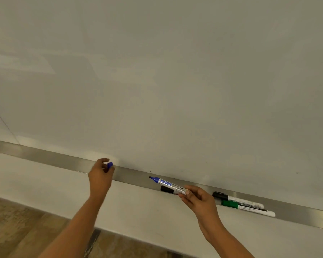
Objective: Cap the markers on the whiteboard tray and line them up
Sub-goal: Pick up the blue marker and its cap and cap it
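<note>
Left hand: the left hand (100,175), at about 9 o'clock from the frame's middle-low region, has its fingers curled around a blue cap (110,165), pinched at the fingertips just above the tray.
Right hand: the right hand (198,199), toward 4 o'clock, pinches the rear end of an uncapped blue marker (166,182) between thumb and fingers; the blue tip points to 10 o'clock, toward the cap.
Gap: cap and tip are well apart, not yet joined.
Tray: the metal whiteboard tray (54,159) runs from 9 o'clock down to 4 o'clock along the board's lower edge.
Black marker: a capped black marker (169,190) lies on the tray directly under the blue one, partly hidden by the fingers.
Far pair: another black-capped marker (237,199) and a green-capped marker (248,207) lie side by side at 4 o'clock, roughly parallel but offset lengthwise.
Progress: early to middle, as I judge it; three markers look capped, the blue one is open.
Left to do: cap the blue marker, set it down, then line up all four along the tray.
</note>
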